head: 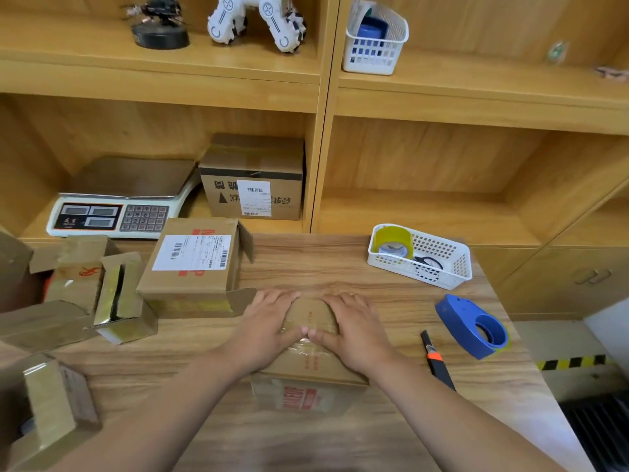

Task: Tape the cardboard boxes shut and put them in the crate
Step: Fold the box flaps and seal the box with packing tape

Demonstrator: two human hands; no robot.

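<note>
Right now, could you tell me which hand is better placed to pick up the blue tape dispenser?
The right hand: the blue tape dispenser lies on its side of the box, past the utility knife. The left hand would have to cross over.

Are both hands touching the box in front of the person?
Touching. Head view: left hand and right hand lie flat on the box top, pressing down on it.

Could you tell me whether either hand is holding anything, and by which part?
Nothing is gripped: the left hand and right hand press flat on the taped top of the box, thumbs nearly touching.
</note>
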